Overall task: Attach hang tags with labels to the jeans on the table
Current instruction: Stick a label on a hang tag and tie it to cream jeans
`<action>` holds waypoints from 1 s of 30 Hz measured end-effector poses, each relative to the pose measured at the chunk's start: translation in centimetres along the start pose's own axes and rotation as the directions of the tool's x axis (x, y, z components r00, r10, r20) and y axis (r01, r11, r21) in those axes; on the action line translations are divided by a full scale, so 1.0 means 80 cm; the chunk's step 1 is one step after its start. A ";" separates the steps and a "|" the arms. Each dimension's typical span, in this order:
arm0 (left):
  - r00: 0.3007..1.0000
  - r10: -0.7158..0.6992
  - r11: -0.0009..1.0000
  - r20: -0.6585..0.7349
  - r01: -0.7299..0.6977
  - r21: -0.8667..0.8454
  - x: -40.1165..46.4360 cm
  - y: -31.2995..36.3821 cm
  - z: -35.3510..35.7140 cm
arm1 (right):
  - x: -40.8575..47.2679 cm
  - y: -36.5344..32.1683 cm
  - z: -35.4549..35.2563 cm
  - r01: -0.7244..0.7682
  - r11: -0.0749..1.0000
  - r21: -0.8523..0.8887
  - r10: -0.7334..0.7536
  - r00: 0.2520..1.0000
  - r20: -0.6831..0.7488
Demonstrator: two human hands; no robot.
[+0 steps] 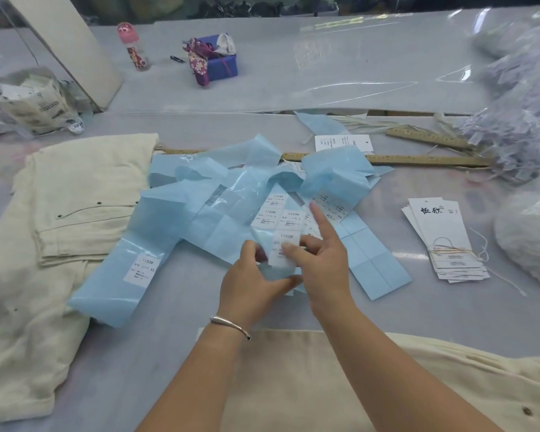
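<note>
Cream jeans [75,194] lie folded at the left, and another cream pair [309,378] lies at the near edge under my forearms. Light blue backing strips [209,210] carrying white size labels sprawl across the middle of the table. My left hand [253,285] grips the near end of one strip from below. My right hand [321,260] pinches a white label [286,247] on that strip, with its index finger stretched out over further labels. A stack of white hang tags [443,238] tied with string lies at the right.
Two wooden rulers [418,159] lie behind the strips. A heap of clear plastic fasteners [518,120] fills the right side. At the back stand a blue box [222,62], a pink bottle [131,45] and small snips [177,59]. A crumpled bag [35,101] sits at far left.
</note>
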State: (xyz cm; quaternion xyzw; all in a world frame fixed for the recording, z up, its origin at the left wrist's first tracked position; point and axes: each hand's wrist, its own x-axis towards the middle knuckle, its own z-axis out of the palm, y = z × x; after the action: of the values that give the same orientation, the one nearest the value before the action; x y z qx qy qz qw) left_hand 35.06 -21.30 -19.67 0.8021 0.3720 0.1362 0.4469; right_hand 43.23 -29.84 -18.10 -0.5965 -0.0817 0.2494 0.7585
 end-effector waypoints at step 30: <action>0.945 -0.265 0.618 0.192 0.319 -0.719 0.031 0.031 -0.016 | -0.005 -0.059 -0.039 0.537 0.518 -0.665 -0.405 0.840 0.362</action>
State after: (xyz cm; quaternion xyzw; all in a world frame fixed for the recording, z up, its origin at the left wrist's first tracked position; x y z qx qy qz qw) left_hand 37.24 -19.54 -17.22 0.4835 0.3946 0.1740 0.7617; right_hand 45.48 -33.49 -14.45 -0.7853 -0.3959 0.0251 0.4754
